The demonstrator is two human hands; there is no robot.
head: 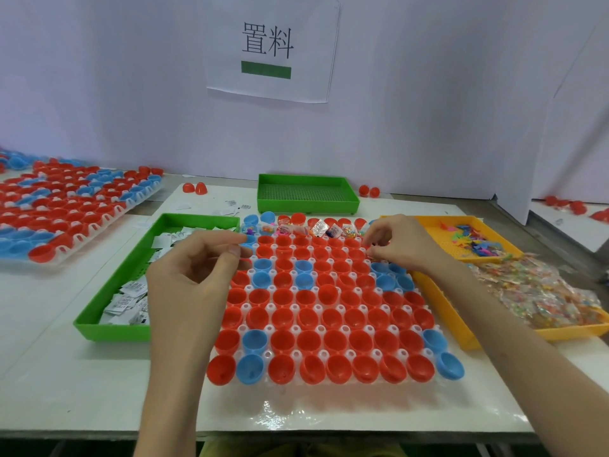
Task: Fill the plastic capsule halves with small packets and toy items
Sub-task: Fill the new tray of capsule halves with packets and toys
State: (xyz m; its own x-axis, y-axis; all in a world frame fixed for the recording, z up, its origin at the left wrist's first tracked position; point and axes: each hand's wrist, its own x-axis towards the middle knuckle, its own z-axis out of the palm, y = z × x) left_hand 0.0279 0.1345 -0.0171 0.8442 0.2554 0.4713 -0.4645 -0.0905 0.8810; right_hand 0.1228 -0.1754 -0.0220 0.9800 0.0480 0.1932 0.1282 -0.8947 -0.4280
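A white rack (pixel 329 385) in front of me holds rows of open red capsule halves (pixel 306 318) and a few blue capsule halves (pixel 253 341). Only the far row (pixel 316 229) has packets and toy bits in it. My left hand (pixel 194 272) hovers at the rack's far left corner with its fingers curled; thumb and index pinch what looks like a thin pink item (pixel 245 258). My right hand (pixel 395 245) is over the far right corner. Its fingertips are bunched together just above the cups, and what they hold is hidden.
A green tray (pixel 112 331) of white paper packets lies to the left. At right, a yellow tray (pixel 428 222) carries coloured toy pieces and another holds clear packets (pixel 540 291). An empty green tray (pixel 306 192) sits behind. A second filled rack (pixel 66 209) is far left.
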